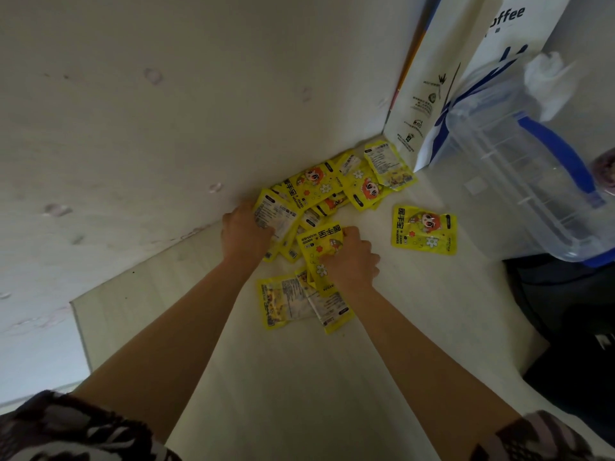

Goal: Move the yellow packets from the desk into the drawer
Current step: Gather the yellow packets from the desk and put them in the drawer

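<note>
Two bare hands work in a heap of yellow hand-warmer packets [319, 194] that lies on the pale desk [299, 377], against the wall [166, 111] at its far edge. The left hand [244, 231] reaches into the left end of the heap, its fingers curled round a packet turned label-side up [276, 216], with more packets fanned beneath it. The right hand [351, 261] sits just right of it and nearer, fingers bent and pinching a face-up packet with a cartoon figure [319, 244]; this packet overlaps others under the wrist. Two label-side packets [289, 302] lie flat on the desk just near of the right hand, partly covered by the forearm. One single packet [424, 229] lies apart to the right of the heap, face up. At the far right a white paper coffee bag [432, 94] stands against the wall, touching the far end of the heap. Beside it, further right, stands a clear plastic container with blue handle [519, 174]. A dark object [572, 327] fills the right edge; what it is cannot be told. Patterned sleeves [66, 427] show at the bottom corners.
</note>
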Available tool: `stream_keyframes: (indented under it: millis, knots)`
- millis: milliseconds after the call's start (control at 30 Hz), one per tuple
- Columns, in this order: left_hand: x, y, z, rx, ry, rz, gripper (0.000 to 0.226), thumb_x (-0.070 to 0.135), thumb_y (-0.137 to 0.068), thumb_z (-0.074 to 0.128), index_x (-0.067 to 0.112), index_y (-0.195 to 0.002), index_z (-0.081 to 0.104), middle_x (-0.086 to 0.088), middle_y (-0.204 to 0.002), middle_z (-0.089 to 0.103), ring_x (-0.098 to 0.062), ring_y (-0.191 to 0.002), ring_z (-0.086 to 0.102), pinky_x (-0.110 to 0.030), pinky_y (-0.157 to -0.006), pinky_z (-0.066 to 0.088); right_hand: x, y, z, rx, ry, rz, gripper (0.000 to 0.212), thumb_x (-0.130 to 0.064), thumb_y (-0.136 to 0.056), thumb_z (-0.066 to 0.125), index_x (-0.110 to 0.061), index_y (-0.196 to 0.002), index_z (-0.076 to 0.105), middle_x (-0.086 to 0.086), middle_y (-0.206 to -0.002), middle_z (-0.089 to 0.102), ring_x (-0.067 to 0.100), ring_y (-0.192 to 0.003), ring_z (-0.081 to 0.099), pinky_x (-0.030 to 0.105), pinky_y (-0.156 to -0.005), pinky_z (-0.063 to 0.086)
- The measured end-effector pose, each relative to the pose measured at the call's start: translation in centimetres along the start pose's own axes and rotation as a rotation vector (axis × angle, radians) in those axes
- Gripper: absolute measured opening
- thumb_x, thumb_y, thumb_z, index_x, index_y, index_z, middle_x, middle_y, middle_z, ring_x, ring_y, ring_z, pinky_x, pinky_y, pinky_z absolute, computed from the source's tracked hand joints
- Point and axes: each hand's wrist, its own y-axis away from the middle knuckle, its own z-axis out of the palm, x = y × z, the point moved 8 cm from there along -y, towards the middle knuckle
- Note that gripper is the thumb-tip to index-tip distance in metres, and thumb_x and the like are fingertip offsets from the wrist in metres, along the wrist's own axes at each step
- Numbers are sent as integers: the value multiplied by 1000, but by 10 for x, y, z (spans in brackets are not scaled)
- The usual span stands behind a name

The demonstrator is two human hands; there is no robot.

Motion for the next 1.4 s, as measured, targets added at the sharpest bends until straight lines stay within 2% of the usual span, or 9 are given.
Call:
stream_keyframes:
  millis: [233,300,467,633,833,1000,1100,1200,1400]
  knots:
    - [-24,16,-6,9,222,-154,51,13,-76,73,14,-122,50,-6,-102,64,-30,-86,67,-39,-74,56,-11,5,16,-85,-69,-46,55,-18,-83,65,-28,-131,41,12,-123,43,33,-103,54,51,-97,44]
    - [-30,18,-7,12,314,-239,53,12,-75,74,14,-122,52,-2,-99,60,-27,-90,66,-35,-72,55,-12,7,18,-96,-125,-39,57,-14,-81,67,-27,-130,39,11,-119,46,28,-91,51,51,-95,46]
    - [-38,21,-2,-8,520,-375,46,9,-71,79,14,-111,56,-6,-103,67,-26,-90,67,-39,-76,58,-5,7,17,-98,-201,13,68,-9,-79,68,-21,-136,33,-6,-94,48,21,-93,53,52,-100,43]
    - [-44,24,1,-36,581,-394,32,8,-72,79,12,-101,65,-6,-98,70,-24,-85,68,-36,-74,57,9,3,4,-103,-257,11,34,-21,-79,71,-11,-110,62,4,-105,65,26,-102,61,43,-93,49]
    - [-53,34,-3,-36,618,-389,34,9,-74,77,12,-106,66,-3,-96,70,-17,-77,65,-27,-62,52,26,11,-13,-139,-270,-19,37,-20,-85,66,-10,-118,55,6,-114,62,25,-105,60,33,-84,50]
    - [-63,54,-7,-50,638,-388,29,9,-75,75,13,-101,62,-3,-95,68,-18,-76,65,-27,-59,51,36,34,-5,-246,-67,-91,32,-18,-87,61,-5,-115,51,5,-106,54,20,-94,51,28,-74,40]
    - [-72,73,-10,-39,639,-394,28,11,-75,74,14,-100,61,-3,-94,69,-20,-76,67,-31,-61,54,33,43,7,-224,115,-151,36,-22,-86,60,-7,-117,49,14,-117,52,31,-109,51,35,-85,45]
    - [-80,94,-11,-25,684,-408,24,8,-78,71,13,-97,58,-3,-90,67,-19,-70,66,-27,-54,50,27,53,14,-172,275,-193,40,-25,-89,55,-9,-124,42,16,-127,42,35,-117,41,42,-93,39]
    - [-99,134,-9,-6,747,-460,28,7,-77,72,13,-102,61,-4,-93,68,-20,-79,67,-30,-58,54,28,63,18,-142,194,-142,35,-21,-92,50,-13,-125,39,11,-127,47,33,-118,48,44,-95,34]
